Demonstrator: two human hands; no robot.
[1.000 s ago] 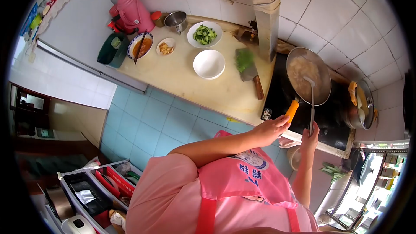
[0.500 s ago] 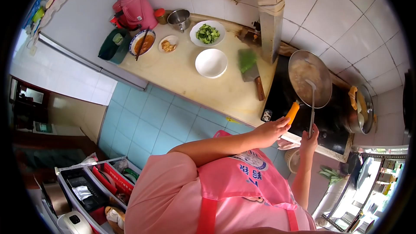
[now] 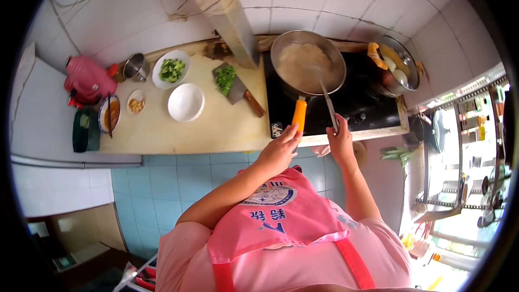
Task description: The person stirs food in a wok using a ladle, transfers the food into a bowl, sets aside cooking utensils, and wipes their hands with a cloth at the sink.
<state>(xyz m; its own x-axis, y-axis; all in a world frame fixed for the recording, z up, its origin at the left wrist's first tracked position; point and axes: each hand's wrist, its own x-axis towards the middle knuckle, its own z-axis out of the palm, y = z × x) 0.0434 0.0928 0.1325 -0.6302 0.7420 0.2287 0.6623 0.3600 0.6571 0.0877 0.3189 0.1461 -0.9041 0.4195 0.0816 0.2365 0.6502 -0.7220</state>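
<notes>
At the stove, my left hand is wrapped round the orange handle of a metal wok. Whitish, cloudy food fills the wok. My right hand grips the grey handle of a ladle, whose head dips into the food and is hidden there. To the left of the stove, a cleaver with chopped greens on its blade lies on the counter. An empty white bowl and a plate of cut green vegetables stand farther left.
A lidded pot with an orange cloth is at the stove's right. Along the counter's left stand a pink thermos, a metal cup, a small dish, a bowl with chopsticks and a green bin.
The camera view has turned and shifted right, so counter and stove lie more level and farther left in view. Both hands keep their holds on the wok handle and ladle.
</notes>
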